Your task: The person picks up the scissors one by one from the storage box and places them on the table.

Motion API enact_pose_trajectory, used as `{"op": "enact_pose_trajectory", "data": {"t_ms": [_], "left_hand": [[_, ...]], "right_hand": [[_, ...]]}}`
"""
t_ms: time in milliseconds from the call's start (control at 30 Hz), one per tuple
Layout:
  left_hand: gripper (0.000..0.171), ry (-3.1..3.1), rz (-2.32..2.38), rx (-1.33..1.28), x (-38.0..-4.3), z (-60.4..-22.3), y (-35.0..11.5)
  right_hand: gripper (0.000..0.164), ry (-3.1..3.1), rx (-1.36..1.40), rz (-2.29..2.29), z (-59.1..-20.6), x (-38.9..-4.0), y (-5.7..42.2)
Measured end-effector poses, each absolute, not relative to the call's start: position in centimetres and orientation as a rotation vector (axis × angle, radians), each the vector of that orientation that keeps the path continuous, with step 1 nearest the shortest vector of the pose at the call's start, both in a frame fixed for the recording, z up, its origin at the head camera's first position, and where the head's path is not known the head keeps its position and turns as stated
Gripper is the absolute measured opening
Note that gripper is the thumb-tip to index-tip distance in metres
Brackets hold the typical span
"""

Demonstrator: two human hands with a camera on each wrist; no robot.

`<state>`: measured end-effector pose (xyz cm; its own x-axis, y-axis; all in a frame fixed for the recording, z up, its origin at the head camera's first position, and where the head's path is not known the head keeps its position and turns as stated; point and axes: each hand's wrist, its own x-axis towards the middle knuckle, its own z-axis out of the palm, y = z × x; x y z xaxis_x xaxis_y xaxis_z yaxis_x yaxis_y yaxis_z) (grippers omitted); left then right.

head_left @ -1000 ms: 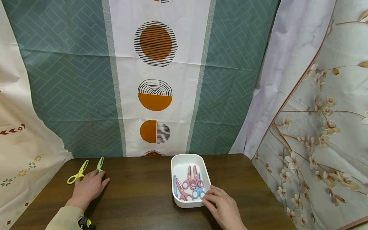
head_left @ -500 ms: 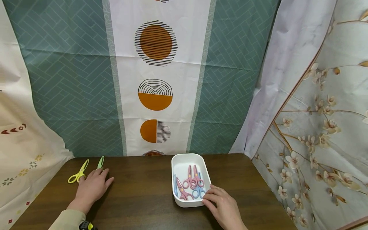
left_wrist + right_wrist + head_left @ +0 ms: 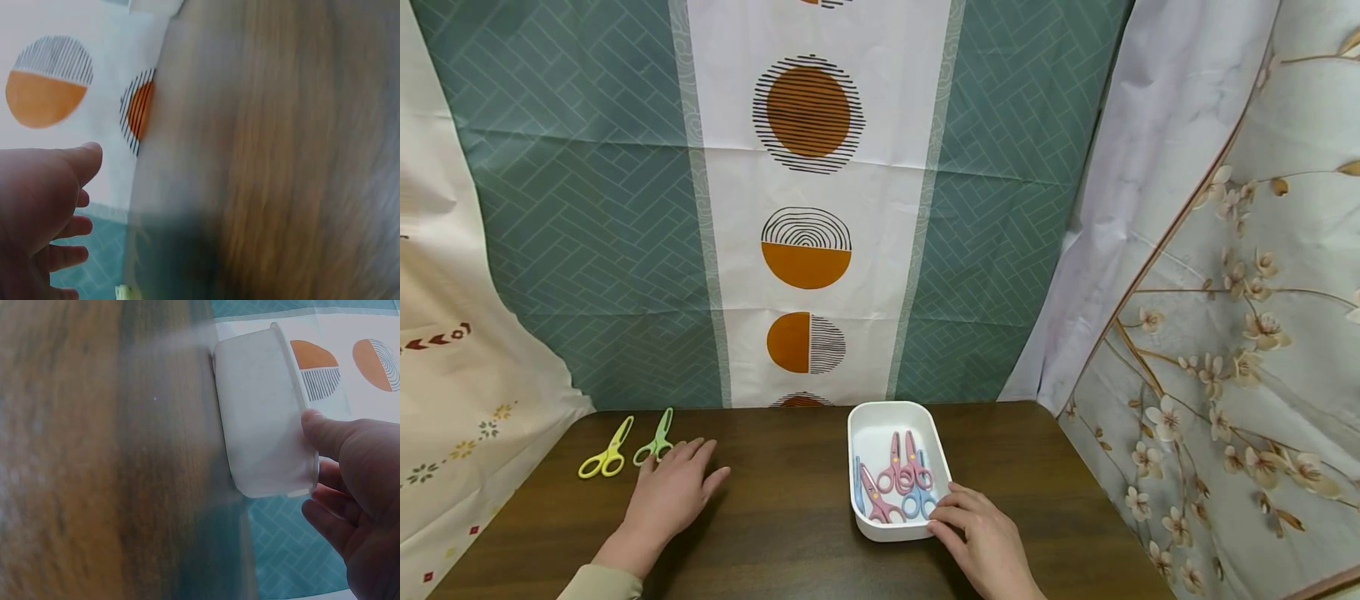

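My left hand point(image 3: 673, 492) hovers low over the left side of the table, fingers spread and holding nothing. Just beyond its fingertips lie green scissors point(image 3: 662, 431), and to their left yellow scissors point(image 3: 615, 448). With thumb and fingers my right hand point(image 3: 988, 537) pinches the near right corner of a white plastic tray point(image 3: 891, 533). Several pink scissors point(image 3: 894, 450) and blue scissors point(image 3: 919, 493) lie in the tray. In the right wrist view the thumb point(image 3: 322, 428) rests at the tray's rim and the other fingers curl beside it.
The dark wooden table point(image 3: 767, 517) carries the tray right of its middle. A green and white patterned cloth point(image 3: 805, 283) hangs along its back edge. Floral cloth point(image 3: 1225, 400) drapes at the right, and cream cloth point(image 3: 482, 375) at the left.
My left hand has moved right, off the scissors, so the green pair's handles now show. The right hand and the tray stay in place.
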<state>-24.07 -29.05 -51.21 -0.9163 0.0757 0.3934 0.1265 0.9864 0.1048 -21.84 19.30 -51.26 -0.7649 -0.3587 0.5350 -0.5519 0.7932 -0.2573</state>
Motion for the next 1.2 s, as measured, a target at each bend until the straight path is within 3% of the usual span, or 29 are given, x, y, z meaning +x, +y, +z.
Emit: {"op": "enact_pose_trajectory", "data": {"t_ms": [1200], "left_hand": [[0.058, -2.668, -0.279, -0.392, -20.3, -48.7, -19.1]], "right_hand": [[0.005, -2.565, 0.664, 0.554, -51.2, -21.9, 19.3]]}}
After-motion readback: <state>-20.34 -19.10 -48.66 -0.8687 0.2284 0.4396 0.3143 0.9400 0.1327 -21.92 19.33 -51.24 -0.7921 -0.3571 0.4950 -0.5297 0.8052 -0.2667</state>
